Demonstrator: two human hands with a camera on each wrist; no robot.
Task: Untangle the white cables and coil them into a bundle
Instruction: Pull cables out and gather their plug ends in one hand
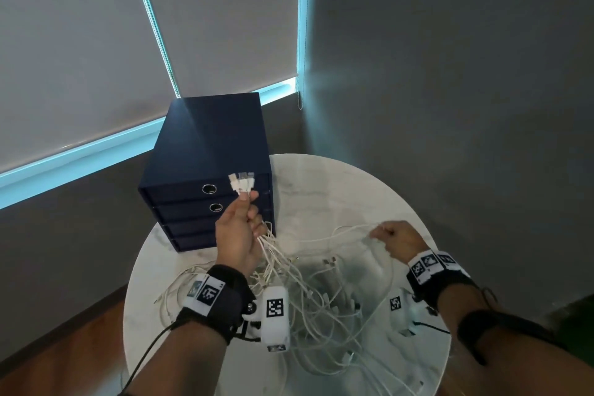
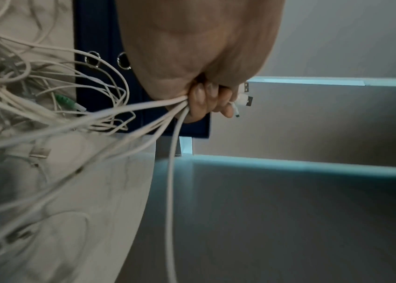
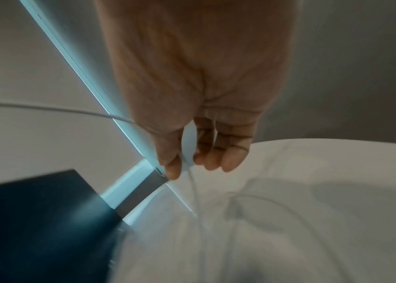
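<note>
I see the left hand (image 1: pixel 239 231) raised at about ten o'clock from the table's centre, fingers curled tight round several white cables (image 1: pixel 308 296), whose plugs (image 1: pixel 241 182) stick up past the thumb; the rest of the tangle trails down to six o'clock across the round marble table (image 1: pixel 337 190). The right hand (image 1: pixel 398 239) sits at two o'clock, thumb and fingertips pinching a single strand drawn out of the heap; a dark blue drawer unit (image 1: pixel 209 145) stands at eleven o'clock.
</note>
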